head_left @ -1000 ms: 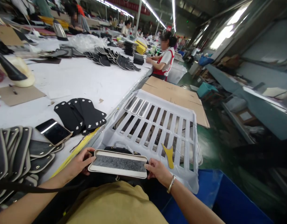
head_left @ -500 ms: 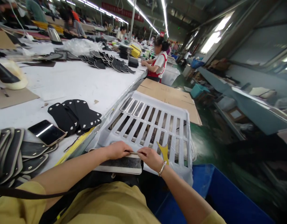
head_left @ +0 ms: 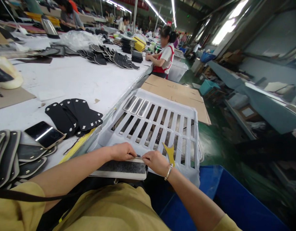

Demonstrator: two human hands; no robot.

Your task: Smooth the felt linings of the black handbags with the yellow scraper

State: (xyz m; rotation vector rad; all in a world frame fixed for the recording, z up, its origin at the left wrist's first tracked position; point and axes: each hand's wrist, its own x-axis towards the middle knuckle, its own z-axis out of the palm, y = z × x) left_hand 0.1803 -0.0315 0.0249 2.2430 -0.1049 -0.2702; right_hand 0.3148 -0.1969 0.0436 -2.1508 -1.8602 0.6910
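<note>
Close in front of my body lies a dark grey flat panel with a pale border [head_left: 121, 168]. My left hand [head_left: 124, 151] pinches the panel's far edge, fingers pressed together. Just to its right, my right hand [head_left: 157, 162] grips the same edge near the corner, thumb and fingers closed. A short, thin strip of the edge shows between the two hands. Beyond them stands a grey slotted rack [head_left: 148, 126], with three oblong dark pieces with pale rims [head_left: 137, 106] at its far left. A yellow forked piece [head_left: 169, 153] rests on the rack near my right wrist.
On the white table [head_left: 66, 83] at left are black cut pieces [head_left: 75, 117], a phone [head_left: 44, 134] and a pile of pale-edged dark panels [head_left: 20, 155]. A cardboard sheet [head_left: 174, 93] lies behind the rack. At lower right sits a blue bin [head_left: 234, 199]. A co-worker [head_left: 165, 59] stands farther along the table.
The view has tilted slightly, so the table things appear a little higher and farther left. Both hands keep their pinch on the panel's edge, with little visible movement.
</note>
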